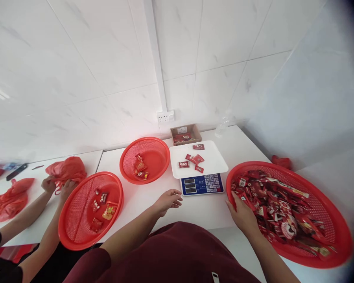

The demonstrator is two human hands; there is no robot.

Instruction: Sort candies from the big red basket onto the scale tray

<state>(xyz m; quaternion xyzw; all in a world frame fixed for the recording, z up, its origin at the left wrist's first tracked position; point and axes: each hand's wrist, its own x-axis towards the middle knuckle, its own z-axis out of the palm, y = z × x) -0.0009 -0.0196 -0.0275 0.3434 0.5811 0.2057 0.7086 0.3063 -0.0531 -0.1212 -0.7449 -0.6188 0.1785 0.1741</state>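
Observation:
My left hand [168, 201] hovers in front of the scale with its fingers loosely bent and apart, holding nothing. At the near-left rim of a large red basket [339, 243], my right hand [244, 214] grips the edge, thumb outside and fingers over the rim. Many red-wrapped snacks [283, 212] fill that basket. The blue digital scale [202, 184] carries a white tray [218, 159]. Several small red packets [195, 158] lie on the tray.
Two red baskets, a back one [157, 157] and a nearer one [76, 212], hold a few packets. A cardboard box [186, 135] and clear bottle [223, 125] stand near the wall. At left, a co-worker's hands [57, 186] handle a red plastic bag [67, 169].

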